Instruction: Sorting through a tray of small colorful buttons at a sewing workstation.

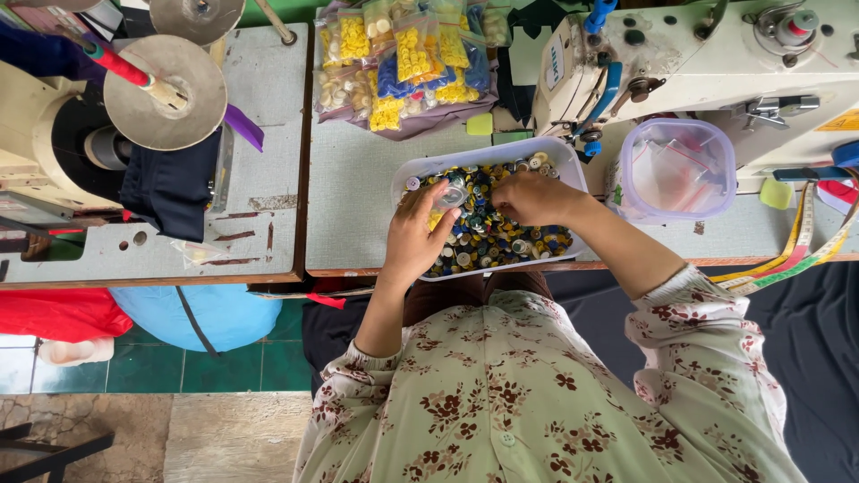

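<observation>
**Both hands in the button tray**

Seen from above: white tray (573,170) heaped with mixed buttons (492,233), set at the near edge of the grey surface (358,197). Left hand (413,237) over the tray's left half, fingers loosely curled, pinching a small clear bag (452,195) at the tips. Right hand (535,199) over the tray's middle, fingers bunched narrow and pressed down among the buttons; whether holding any, cannot tell. Beyond the tray, a pile of clear bags of yellow and blue buttons (407,63). Right of the tray, a lilac-rimmed clear tub (682,170) under the sewing machine (707,54). Further right of the tray, a measuring tape (796,255) hanging over the edge.
</observation>
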